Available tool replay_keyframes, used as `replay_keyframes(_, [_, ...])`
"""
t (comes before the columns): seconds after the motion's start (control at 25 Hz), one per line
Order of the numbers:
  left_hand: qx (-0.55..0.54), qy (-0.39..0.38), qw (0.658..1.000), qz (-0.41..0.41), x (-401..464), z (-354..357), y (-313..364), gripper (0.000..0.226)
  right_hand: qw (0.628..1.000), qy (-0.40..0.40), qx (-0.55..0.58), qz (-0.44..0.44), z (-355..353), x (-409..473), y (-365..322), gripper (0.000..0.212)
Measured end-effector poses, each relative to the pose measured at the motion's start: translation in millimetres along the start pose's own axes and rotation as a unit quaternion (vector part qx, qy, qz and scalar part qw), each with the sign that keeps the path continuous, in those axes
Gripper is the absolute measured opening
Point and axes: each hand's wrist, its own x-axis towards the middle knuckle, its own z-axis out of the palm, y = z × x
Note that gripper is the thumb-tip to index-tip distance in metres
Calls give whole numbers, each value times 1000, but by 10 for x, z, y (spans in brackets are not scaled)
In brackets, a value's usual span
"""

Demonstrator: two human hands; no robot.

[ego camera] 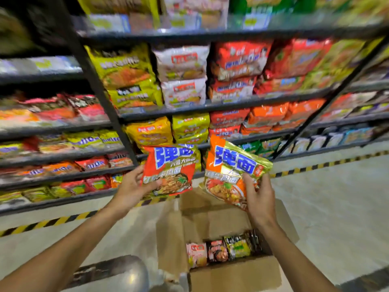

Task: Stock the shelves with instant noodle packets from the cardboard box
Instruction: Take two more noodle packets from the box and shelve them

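Note:
My left hand [134, 186] grips a red noodle packet [170, 167] by its lower left edge, thumb across the front. My right hand [257, 197] grips an orange and gold noodle packet [233, 171] by its lower right corner. Both packets are held up in front of the lower shelves [221, 105], above the open cardboard box [235, 272]. A few packets [223, 249] stand in a row inside the box, near its front wall.
Dark metal shelving packed with noodle multipacks fills the view; a slanted upright post [101, 89] divides two bays. Yellow and black hazard tape [52, 222] runs along the floor at the shelf base. A rounded metal object [117, 272] sits left of the box.

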Motion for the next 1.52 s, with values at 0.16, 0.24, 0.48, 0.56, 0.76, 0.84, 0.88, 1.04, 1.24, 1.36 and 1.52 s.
replay_keyframes(0.16, [-11,37,998,50,-685,-328,541,43,998,-43,19,-44,-71,-289,-615,19])
replay_keyframes(0.24, [-13,57,996,64,-949,-465,732,44,995,-62,35,-63,-90,-391,-845,16])
replay_keyframes(0.48, [-10,141,985,96,-1738,-997,1127,46,982,-119,60,-135,43,-675,-1560,16])
replay_keyframes(0.56, [-6,168,980,102,-1900,-1191,1178,48,978,-130,71,-149,146,-763,-1761,14])
replay_keyframes(0.76, [-37,212,968,129,-2185,-1822,1258,40,967,-147,73,-195,639,-1028,-2276,21])
replay_keyframes(0.84, [-47,218,964,144,-2237,-2177,1262,39,962,-145,79,-216,932,-1136,-2485,20])
replay_keyframes(0.88, [-52,221,963,148,-2262,-2355,1268,41,961,-146,82,-220,1086,-1181,-2587,22])
replay_keyframes(1.04, [-80,222,957,171,-2347,-3279,1298,43,952,-151,89,-250,1895,-1429,-3084,21])
replay_keyframes(1.24, [-83,236,948,199,-2397,-4392,1312,42,947,-165,103,-258,2895,-1703,-3620,11])
replay_keyframes(1.36, [-76,239,945,208,-2328,-4900,1290,39,946,-154,100,-269,3385,-1794,-3825,27])
replay_keyframes(1.52, [-61,246,944,213,-2038,-5339,1330,38,946,-137,96,-279,3819,-1705,-4038,45])
